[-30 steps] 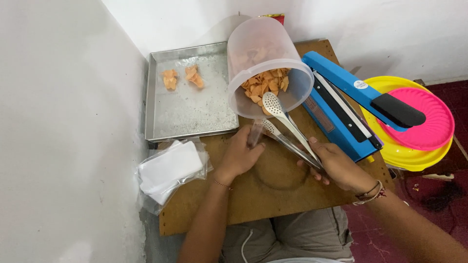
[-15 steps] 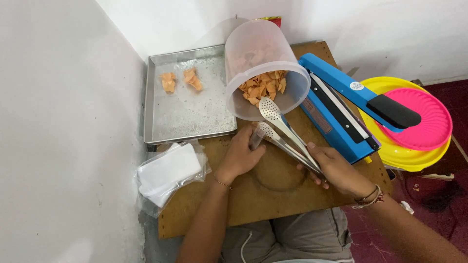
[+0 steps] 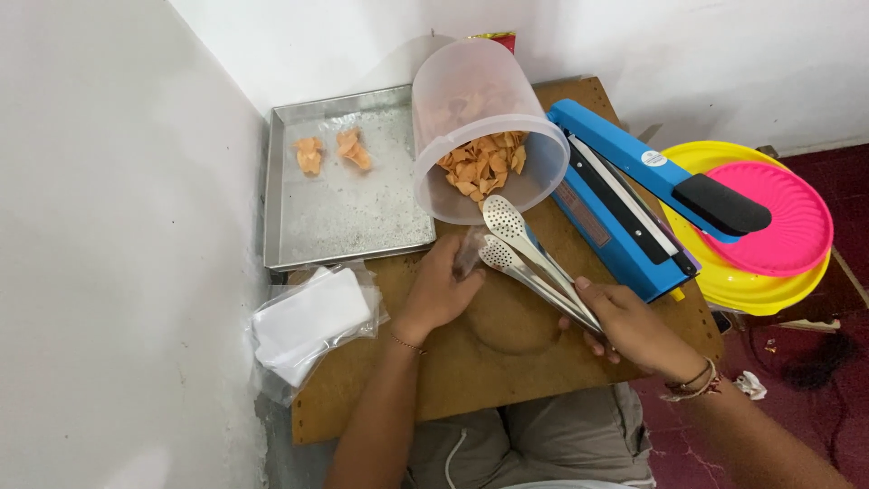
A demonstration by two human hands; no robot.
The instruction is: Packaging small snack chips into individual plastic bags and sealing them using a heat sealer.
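Observation:
My right hand [image 3: 625,319] grips a pair of steel tongs [image 3: 525,256] with perforated spoon tips, held nearly closed just outside the mouth of a clear plastic tub [image 3: 480,127]. The tub lies tilted on its side and holds orange chips [image 3: 482,165]. My left hand [image 3: 441,290] pinches a small clear plastic bag [image 3: 470,251] right beside the tong tips, in front of the tub. Both hands rest over a brown wooden board [image 3: 489,362].
A steel tray [image 3: 348,195] with two small piles of chips sits at the back left. A stack of clear bags [image 3: 312,319] lies at the left edge. A blue heat sealer [image 3: 634,195] stands on the right, with yellow and pink plates [image 3: 769,226] beyond it.
The tongs have drawn back out of the tub's mouth toward the bag and their tips have come closer together. My left hand stays on the bag.

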